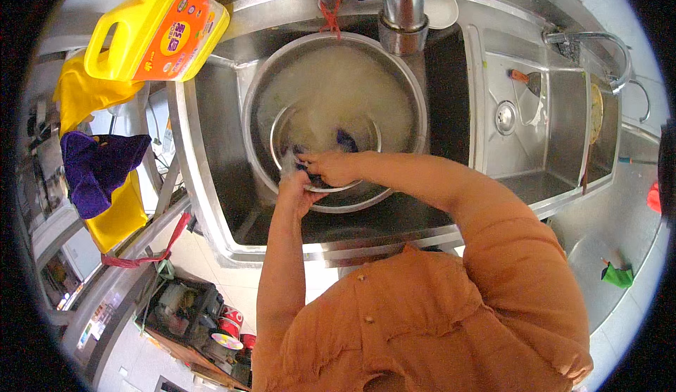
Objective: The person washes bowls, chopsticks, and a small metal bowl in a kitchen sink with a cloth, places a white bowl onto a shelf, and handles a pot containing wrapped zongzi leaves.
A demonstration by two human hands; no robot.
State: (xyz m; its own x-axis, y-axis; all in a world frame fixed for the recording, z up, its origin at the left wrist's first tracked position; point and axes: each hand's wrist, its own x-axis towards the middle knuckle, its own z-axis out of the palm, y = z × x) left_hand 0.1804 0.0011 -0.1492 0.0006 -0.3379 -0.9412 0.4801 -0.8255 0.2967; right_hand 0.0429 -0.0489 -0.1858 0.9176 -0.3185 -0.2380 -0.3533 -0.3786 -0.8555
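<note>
A large round metal basin (417, 143) full of cloudy water sits in the deep steel sink. Partly sunk in it is a smaller metal bowl (273, 143). My left hand (298, 188) grips the lower left rim of that bowl. My right hand (332, 167) reaches into the bowl beside it, touching a dark cloth that is mostly hidden by the fingers. A piece of dark blue cloth (346, 141) shows in the water just above my right wrist. Something whitish and clear lies by my left fingertips; I cannot tell whether it is water or plastic.
A yellow detergent jug (163, 33) stands at the upper left, above hanging yellow cloths (119, 217) and a purple cloth (103, 173). The thick faucet (404, 27) overhangs the basin. To the right, a second sink (565, 138) holds a scraper (520, 76). A white dish (442, 11) lies behind.
</note>
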